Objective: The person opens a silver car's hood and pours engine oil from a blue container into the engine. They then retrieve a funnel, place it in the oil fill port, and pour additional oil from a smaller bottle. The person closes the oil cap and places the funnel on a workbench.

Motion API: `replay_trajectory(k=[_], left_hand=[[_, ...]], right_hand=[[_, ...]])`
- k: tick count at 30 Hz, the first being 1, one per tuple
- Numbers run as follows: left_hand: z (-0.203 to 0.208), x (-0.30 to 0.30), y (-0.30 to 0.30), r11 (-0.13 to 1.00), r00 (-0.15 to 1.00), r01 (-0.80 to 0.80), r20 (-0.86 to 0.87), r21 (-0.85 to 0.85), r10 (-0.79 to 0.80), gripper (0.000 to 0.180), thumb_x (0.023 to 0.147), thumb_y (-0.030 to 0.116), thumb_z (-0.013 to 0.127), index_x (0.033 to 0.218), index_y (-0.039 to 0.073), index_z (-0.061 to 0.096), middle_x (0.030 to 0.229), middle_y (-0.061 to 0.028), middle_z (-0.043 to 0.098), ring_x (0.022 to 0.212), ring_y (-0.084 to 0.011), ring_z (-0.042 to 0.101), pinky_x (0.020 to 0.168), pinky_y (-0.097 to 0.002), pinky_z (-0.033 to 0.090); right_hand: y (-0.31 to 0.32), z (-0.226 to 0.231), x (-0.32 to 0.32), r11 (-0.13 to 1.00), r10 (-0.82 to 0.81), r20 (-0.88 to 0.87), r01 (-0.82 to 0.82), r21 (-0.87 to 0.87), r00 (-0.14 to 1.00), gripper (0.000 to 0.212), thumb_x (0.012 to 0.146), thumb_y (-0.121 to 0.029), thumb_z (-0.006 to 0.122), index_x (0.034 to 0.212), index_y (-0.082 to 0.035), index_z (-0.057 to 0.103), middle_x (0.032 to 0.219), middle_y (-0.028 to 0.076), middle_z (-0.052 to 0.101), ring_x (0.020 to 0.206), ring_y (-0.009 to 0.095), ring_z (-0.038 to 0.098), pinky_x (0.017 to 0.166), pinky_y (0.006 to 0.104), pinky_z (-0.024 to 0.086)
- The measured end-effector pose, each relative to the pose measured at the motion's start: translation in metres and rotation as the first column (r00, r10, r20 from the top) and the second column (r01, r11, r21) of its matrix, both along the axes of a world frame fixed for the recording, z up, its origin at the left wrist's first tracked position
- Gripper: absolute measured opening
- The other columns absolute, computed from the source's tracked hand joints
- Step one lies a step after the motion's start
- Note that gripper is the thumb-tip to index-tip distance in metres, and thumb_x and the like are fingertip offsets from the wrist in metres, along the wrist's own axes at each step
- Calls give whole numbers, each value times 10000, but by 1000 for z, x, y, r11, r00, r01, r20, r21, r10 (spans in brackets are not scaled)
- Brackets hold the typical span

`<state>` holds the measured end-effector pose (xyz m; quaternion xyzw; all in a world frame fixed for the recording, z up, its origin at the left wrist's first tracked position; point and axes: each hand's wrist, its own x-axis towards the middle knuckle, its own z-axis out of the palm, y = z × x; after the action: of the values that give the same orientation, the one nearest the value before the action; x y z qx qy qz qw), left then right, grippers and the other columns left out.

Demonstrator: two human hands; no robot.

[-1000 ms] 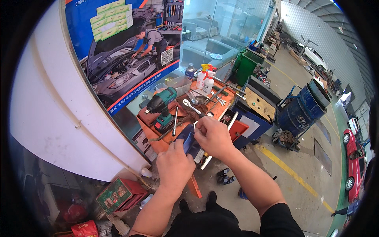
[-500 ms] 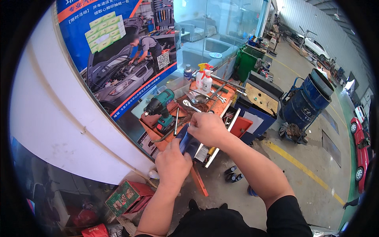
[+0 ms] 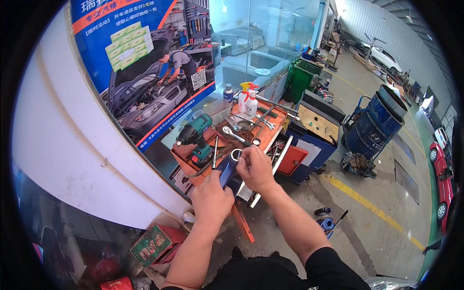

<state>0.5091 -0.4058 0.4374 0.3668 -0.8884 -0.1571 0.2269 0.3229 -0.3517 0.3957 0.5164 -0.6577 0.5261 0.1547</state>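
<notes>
My left hand is wrapped around a dark blue bottle, tilted with its mouth up; the round opening with a pale rim is uncovered. My right hand is closed beside that mouth, fingers curled together. Whatever it may hold is hidden. Past the hands is an orange-topped tool cart. On it lie a ratchet wrench, a green and black cordless impact wrench and a long metal socket extension. A small dark-rimmed disc with a pale face sits by the ratchet's handle.
Two spray bottles and more wrenches are at the cart's far side. An open drawer juts out at its right. Farther right stand a blue cabinet and a blue drum. A dark bottle is on the floor.
My right hand has moved back from the bottle's mouth, down and slightly right, so the opening now shows. My left hand keeps its hold. The view has shifted slightly.
</notes>
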Motion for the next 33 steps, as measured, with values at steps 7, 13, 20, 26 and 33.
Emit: replay_trajectory(k=[7, 13, 20, 26, 33], left_hand=[[5, 7, -2, 993, 1000, 1, -6, 115, 0, 441, 907, 209, 775, 1310, 42, 706, 1162, -255, 790, 1088, -455, 760, 994, -552, 574], [4, 14, -23, 984, 991, 101, 72, 150, -113, 496, 950, 227, 806, 1363, -17, 681, 1078, -259, 801, 963, -432, 795, 918, -536, 608], [16, 16, -34, 618, 961, 277, -197, 736, -197, 329, 895, 39, 735, 1214, -40, 737, 789, -28, 654, 587, -124, 601, 585, -291, 498], [9, 8, 67, 687, 925, 360, -145, 631, -351, 407, 893, 26, 699, 1292, -48, 730, 834, -34, 686, 580, -115, 594, 539, -292, 488], [-4, -37, 247, 598, 771, 501, -9, 626, -637, 514, 880, 59, 729, 1374, -71, 669, 966, -115, 737, 750, -205, 668, 705, -352, 549]], right_hand=[[1, -16, -35, 982, 113, 757, 46, -185, 644, 140, 1078, -107, 733, 1131, -32, 627, 994, 24, 692, 908, 95, 646, 814, 291, 549], [118, -68, -23, 954, -219, 635, 27, 298, 740, 98, 1012, -33, 771, 1083, -27, 703, 944, 54, 761, 853, 124, 708, 796, 309, 575], [314, -173, 36, 650, -628, 430, 134, 748, 649, 183, 1020, -102, 715, 1173, -101, 814, 1020, 115, 847, 940, 312, 813, 879, 453, 628], [487, -249, 137, 551, -770, 478, 62, 832, 423, 229, 1034, -188, 703, 1229, -118, 801, 1124, 118, 847, 1046, 346, 803, 949, 483, 624], [645, -277, 238, 621, -779, 592, 121, 775, 206, 295, 1037, -153, 657, 1302, -95, 774, 1202, 115, 841, 1125, 320, 790, 979, 463, 621]])
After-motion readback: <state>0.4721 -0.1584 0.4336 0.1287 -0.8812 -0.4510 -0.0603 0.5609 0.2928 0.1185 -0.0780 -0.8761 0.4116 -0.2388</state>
